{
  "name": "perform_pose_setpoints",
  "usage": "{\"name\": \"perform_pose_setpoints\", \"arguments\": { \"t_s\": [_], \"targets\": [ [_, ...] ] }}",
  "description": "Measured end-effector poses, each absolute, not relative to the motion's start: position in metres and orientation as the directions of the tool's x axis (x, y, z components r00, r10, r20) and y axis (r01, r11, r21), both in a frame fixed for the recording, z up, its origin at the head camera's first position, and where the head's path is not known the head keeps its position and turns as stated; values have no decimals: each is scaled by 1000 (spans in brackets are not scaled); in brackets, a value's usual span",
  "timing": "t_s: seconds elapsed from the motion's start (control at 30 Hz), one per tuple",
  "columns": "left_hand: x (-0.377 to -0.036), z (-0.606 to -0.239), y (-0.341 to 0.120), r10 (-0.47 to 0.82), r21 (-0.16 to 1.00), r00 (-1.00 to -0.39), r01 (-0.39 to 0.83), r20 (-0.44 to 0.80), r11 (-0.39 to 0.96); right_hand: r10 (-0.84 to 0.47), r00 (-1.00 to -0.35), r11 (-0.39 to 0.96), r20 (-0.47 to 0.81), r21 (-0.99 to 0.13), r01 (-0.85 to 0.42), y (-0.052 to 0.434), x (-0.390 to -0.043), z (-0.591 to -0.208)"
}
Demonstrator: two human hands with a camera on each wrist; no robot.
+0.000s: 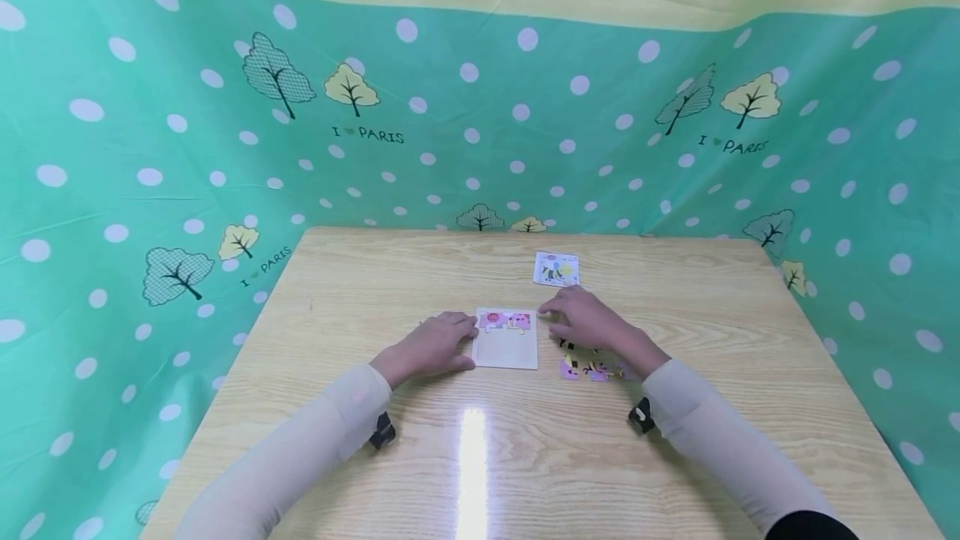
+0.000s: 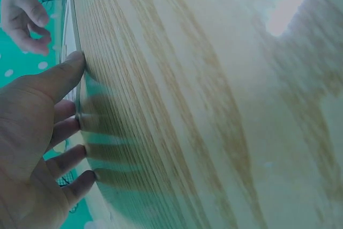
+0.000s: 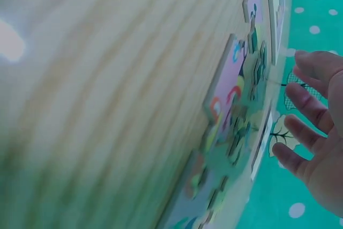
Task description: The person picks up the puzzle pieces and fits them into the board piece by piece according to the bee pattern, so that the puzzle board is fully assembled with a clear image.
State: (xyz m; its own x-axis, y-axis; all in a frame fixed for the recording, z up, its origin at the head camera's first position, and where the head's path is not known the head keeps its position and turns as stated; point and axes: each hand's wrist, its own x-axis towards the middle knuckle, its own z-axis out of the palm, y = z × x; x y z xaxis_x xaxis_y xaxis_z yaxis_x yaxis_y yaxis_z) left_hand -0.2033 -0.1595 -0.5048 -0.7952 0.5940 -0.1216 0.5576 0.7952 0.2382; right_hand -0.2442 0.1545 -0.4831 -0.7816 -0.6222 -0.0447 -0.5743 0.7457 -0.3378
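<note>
1. Near edge of the desk (image 1: 525,457): two sleeved forearms come in over it, one from each near corner. A bright glare streak lies on the wood between them.
2. Loose puzzle pieces (image 1: 588,368): a small cluster lies right of centre, partly hidden beneath the right wrist.
3. Left hand (image 1: 429,346): resting flat at the left edge of the puzzle tray (image 1: 506,347), fingers straight and spread, thumb touching the tray's side. It grips nothing; judged to be steadying the tray.
4. Puzzle tray: lies at the desk's centre. Two reddish pieces (image 1: 506,321) sit in its far row; the rest of the recess is bare.
5. Right hand (image 1: 588,322): beside the tray's far right corner, fingers loosely bent toward it. Whether a piece is pinched cannot be told; the wrist view shows relaxed fingers holding nothing.
6. Reference card (image 1: 557,269): lies beyond the right hand, toward the far edge.
7. Judgement: filling is at an early stage. The next move calls for lifting a loose piece and matching its tabs against the seated row.
</note>
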Motion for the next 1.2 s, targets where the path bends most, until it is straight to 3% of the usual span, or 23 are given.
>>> {"name": "perform_pose_setpoints", "arguments": {
  "t_s": [0.63, 0.87, 1.2],
  "targets": [
    [-203, -507, -162, 592, 243, -797, 555, -119, 796, -618, -783, 758, -73, -318, -569, 182, -221, -485],
    [-204, -507, -162, 595, 245, -795, 557, -119, 793, -639, -764, 756, -86, -250, -604, 181, -222, -491],
    [-204, -507, -160, 602, 223, -791, 571, -110, 791, -626, -776, 760, -78, -286, -584, 180, -222, -491]
  ]
}}
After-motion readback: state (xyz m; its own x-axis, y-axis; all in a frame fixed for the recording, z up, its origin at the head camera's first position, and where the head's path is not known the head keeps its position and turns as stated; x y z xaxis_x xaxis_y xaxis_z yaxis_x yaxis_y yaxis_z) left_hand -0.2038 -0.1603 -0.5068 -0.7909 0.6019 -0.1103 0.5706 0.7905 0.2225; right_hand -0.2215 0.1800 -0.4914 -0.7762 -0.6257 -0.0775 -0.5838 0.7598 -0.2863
